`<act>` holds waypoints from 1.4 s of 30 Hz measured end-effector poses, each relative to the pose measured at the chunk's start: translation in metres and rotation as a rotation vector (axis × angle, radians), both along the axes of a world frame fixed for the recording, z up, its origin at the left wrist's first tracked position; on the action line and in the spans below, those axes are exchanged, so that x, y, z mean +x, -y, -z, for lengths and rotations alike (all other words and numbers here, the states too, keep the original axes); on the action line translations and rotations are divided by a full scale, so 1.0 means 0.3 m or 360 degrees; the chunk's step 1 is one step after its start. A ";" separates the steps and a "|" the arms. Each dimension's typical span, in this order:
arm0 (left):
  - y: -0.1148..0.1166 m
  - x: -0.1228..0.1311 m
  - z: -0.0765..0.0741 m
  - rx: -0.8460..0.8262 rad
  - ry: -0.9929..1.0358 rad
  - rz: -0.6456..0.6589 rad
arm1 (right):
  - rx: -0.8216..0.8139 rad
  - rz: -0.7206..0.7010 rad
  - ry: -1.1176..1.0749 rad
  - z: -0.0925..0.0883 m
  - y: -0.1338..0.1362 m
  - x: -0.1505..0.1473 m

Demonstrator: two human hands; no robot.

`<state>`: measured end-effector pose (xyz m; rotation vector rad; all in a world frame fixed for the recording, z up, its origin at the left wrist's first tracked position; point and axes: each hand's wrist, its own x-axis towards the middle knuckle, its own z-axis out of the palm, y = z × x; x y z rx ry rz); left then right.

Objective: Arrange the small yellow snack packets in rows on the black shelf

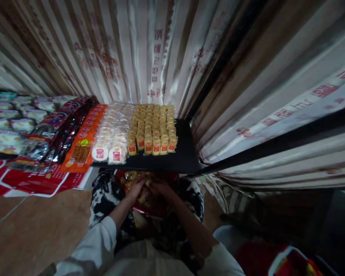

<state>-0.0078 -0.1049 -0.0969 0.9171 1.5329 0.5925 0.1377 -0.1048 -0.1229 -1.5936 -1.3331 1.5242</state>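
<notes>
1. Red plastic is seen low in the middle: a red bag (156,209) stuffed with small snack packets (131,176) is rested on the lap, just below the near edge of the black counter (186,155).
2. The left hand (136,188) is sunk into the mouth of the bag, fingers curled down among the packets. The right hand (161,188) is pushed in just beside it, and the two seem to be touching.
3. Neither grip can be read. The fingertips are buried in shadow and wrappers, so it cannot be told whether anything is clasped.
4. The packets are judged light, crinkly and slippery, with soft contents that could be crushed. They are best pinched by the sealed wrapper edges or scooped loosely by the handful, and the limp bag is best steadied at its rim.
5. Up on the counter, yellow packs (152,128) are stood in tidy rows. White round packs (112,132) are lined up touching them on the left.
6. Farther left, orange packs (84,140) and dark glossy packs (57,132) are laid out in strips.
7. A pale curtain (132,46) is hung along the far side, and brown floor (40,226) is seen near left.
</notes>
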 end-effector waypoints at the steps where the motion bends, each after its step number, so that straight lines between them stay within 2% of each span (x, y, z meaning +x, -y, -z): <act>1: 0.008 -0.006 -0.015 -0.0052 0.0089 0.0012 | -0.0013 -0.0073 -0.0087 -0.018 0.005 0.004; 3: 0.024 -0.014 -0.040 -0.0119 0.0228 -0.0005 | 0.0017 -0.0195 -0.0183 -0.057 0.010 0.014; 5: 0.039 -0.019 -0.061 -0.0142 0.0330 -0.0102 | 0.0111 -0.0192 -0.0134 -0.096 0.015 0.023; 8: 0.056 -0.021 -0.094 -0.0165 0.0499 -0.0341 | 0.0204 -0.0047 -0.0070 -0.141 0.028 0.029; 10: 0.067 -0.020 -0.117 -0.0145 0.0613 -0.0482 | 0.0170 0.0071 -0.0180 -0.159 0.039 0.024; 12: 0.078 -0.014 -0.139 -0.0091 0.0719 -0.0564 | 0.0125 0.0208 -0.0341 -0.172 0.047 0.012; 14: 0.088 -0.006 -0.158 0.0001 0.0811 -0.0604 | 0.0187 0.0337 -0.0437 -0.193 0.045 -0.002; 16: 0.091 0.002 -0.176 0.0116 0.0823 -0.0550 | 0.0324 0.0404 -0.0445 -0.226 0.034 -0.013; 18: 0.084 0.005 -0.197 0.0252 0.0671 -0.0376 | 0.0449 0.0393 -0.0382 -0.273 0.016 -0.016; 21: 0.056 -0.004 -0.235 0.0560 0.0152 -0.0097 | 0.0555 0.0226 -0.0192 -0.349 -0.021 -0.011; 23: 0.030 -0.014 -0.261 0.0768 -0.0117 0.0005 | 0.0638 0.0107 -0.0058 -0.390 -0.049 -0.011; 27: -0.027 -0.023 -0.286 0.0805 -0.0081 0.0062 | 0.0791 -0.0008 0.0071 -0.436 -0.109 -0.036; 30: -0.077 -0.017 -0.272 0.0836 -0.0103 -0.0168 | 0.0850 0.0053 0.0066 -0.438 -0.147 -0.065; 33: -0.131 -0.003 -0.251 0.0876 -0.0257 -0.0356 | 0.1005 0.0077 0.0277 -0.409 -0.176 -0.081; 38: -0.195 0.020 -0.260 0.0734 -0.0671 -0.0374 | 0.1147 0.0053 0.0558 -0.313 -0.217 -0.070; 42: -0.217 0.029 -0.286 0.0764 -0.0987 -0.0303 | 0.1205 -0.0014 0.0650 -0.256 -0.235 -0.056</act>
